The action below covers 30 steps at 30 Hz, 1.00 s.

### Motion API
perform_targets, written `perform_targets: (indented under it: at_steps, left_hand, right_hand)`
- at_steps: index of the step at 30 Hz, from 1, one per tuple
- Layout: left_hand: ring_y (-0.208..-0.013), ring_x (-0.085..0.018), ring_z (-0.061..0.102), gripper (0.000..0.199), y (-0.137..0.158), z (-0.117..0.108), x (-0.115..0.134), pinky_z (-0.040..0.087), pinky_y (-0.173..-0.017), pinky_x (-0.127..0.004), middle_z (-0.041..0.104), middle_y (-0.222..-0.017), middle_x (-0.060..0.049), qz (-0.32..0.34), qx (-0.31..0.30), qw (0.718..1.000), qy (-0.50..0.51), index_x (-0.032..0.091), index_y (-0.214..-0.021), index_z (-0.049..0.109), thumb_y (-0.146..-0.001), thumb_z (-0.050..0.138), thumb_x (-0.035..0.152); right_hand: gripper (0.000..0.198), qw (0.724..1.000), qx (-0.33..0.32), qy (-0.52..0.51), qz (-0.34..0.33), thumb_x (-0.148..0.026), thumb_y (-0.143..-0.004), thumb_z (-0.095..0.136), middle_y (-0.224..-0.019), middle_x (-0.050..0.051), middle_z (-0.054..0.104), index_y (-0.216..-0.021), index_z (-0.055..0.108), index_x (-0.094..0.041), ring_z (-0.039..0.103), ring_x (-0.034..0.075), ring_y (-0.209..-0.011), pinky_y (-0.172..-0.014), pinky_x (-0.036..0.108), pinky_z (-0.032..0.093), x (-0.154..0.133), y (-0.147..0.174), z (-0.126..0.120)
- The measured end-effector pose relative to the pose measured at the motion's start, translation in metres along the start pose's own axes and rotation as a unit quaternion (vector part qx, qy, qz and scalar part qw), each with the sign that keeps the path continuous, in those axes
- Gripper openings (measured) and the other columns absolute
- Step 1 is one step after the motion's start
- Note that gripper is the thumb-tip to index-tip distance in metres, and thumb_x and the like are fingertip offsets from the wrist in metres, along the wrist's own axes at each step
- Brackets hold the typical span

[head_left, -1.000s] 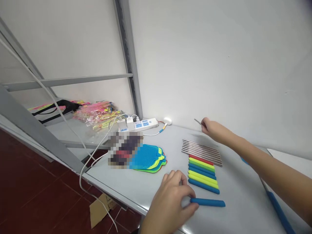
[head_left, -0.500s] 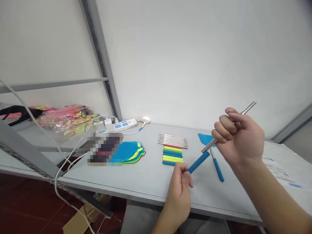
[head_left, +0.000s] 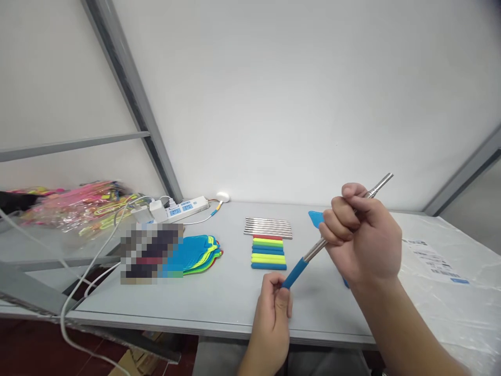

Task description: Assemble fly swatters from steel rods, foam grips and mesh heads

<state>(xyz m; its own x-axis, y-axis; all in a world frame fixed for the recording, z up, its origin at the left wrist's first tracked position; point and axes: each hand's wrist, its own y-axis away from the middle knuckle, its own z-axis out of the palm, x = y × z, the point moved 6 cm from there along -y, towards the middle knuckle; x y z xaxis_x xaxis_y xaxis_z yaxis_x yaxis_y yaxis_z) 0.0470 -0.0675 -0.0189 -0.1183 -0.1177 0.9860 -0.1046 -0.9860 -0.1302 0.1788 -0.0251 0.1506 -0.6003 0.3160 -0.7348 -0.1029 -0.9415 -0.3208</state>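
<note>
My left hand (head_left: 273,308) is closed around the lower part of a blue handle sleeve (head_left: 295,272). A thin metal tube (head_left: 316,249) meets the sleeve's upper end, and its tip appears to sit inside. My right hand (head_left: 362,227) is wrapped round the middle of that tube, whose other end sticks out above the fist. Behind the right hand lies a fly swatter with a blue head (head_left: 315,218), mostly hidden. Farther back on the table are a row of metal tubes (head_left: 268,227) and a row of red, yellow and blue sleeves (head_left: 268,258).
Coloured swatter heads (head_left: 195,253) lie stacked on the left, beside a blurred-out patch. A power strip (head_left: 188,209) with plugs and white cables stands behind them. Bagged colourful items (head_left: 90,203) fill the far left. Plastic wrapping (head_left: 450,282) covers the table's right side.
The tube and the blue sleeve, apart before, now meet end to end, with the tube's tip at the sleeve's mouth. My view has shifted slightly to the right.
</note>
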Motion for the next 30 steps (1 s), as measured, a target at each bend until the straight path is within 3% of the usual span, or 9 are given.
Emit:
perform_targets:
  at_steps: [4,9,15,22,26,30]
  left_hand:
    - [-0.055,-0.012,0.031,0.036,-0.002,-0.004,0.01,0.027,-0.052,-0.024,0.034,-0.063,0.005,-0.001,-0.018,0.997,-0.079,0.02,-0.095,0.053,-0.095,0.04,0.053]
    - [-0.056,-0.012,0.035,0.033,-0.006,-0.003,0.018,0.027,-0.054,-0.025,0.037,-0.063,0.004,0.004,-0.078,0.987,-0.138,0.02,-0.098,0.055,-0.098,0.036,0.047]
    - [-0.063,-0.013,0.046,0.026,-0.011,0.01,0.015,0.032,-0.059,-0.025,0.051,-0.07,0.002,0.009,-0.113,0.982,-0.148,0.021,-0.086,0.05,-0.099,0.037,0.038]
    - [-0.085,-0.018,0.057,0.02,-0.013,0.039,0.022,0.043,-0.077,-0.028,0.065,-0.094,-0.005,0.014,-0.121,0.987,-0.102,0.019,-0.101,0.056,-0.098,0.041,0.032]
    - [-0.101,-0.023,0.058,0.026,-0.017,0.053,0.024,0.045,-0.091,-0.033,0.065,-0.113,-0.01,0.017,-0.118,0.993,-0.022,0.016,-0.116,0.057,-0.096,0.042,0.027]
    - [-0.109,-0.023,0.057,0.034,-0.021,0.056,0.024,0.042,-0.098,-0.036,0.062,-0.124,-0.01,0.017,-0.119,0.993,0.012,0.018,-0.127,0.054,-0.096,0.042,0.022]
  right_hand:
    - [0.011,0.998,-0.039,0.006,0.048,-0.019,-0.086,0.047,-0.052,-0.009,0.015,-0.077,0.051,-0.024,0.011,0.007,-0.042,-0.038,0.02,0.016,0.023,0.004,0.003]
    - [0.014,0.991,-0.061,0.014,0.119,-0.017,-0.086,0.045,-0.052,-0.01,0.018,-0.078,0.054,-0.023,0.017,0.007,-0.044,-0.044,0.021,0.026,0.061,0.019,-0.005]
    - [0.011,0.984,-0.062,0.117,0.116,-0.026,-0.09,0.053,-0.062,-0.004,0.041,-0.084,0.061,-0.021,0.045,0.011,-0.062,-0.058,0.024,0.035,0.066,0.029,-0.019]
    - [0.03,0.98,0.008,0.192,0.058,-0.044,-0.091,0.056,-0.051,-0.008,0.026,-0.072,0.057,-0.021,0.022,0.007,-0.046,-0.044,0.023,0.023,0.045,0.033,-0.029]
    - [0.04,0.964,-0.004,0.261,0.044,-0.048,-0.093,0.05,-0.051,-0.007,0.027,-0.065,0.053,-0.019,0.023,0.008,-0.047,-0.044,0.024,0.019,0.053,0.037,-0.028]
    - [0.043,0.966,-0.001,0.257,0.042,-0.048,-0.094,0.049,-0.054,-0.006,0.03,-0.061,0.043,-0.02,0.026,0.008,-0.049,-0.045,0.025,0.021,0.062,0.036,-0.032]
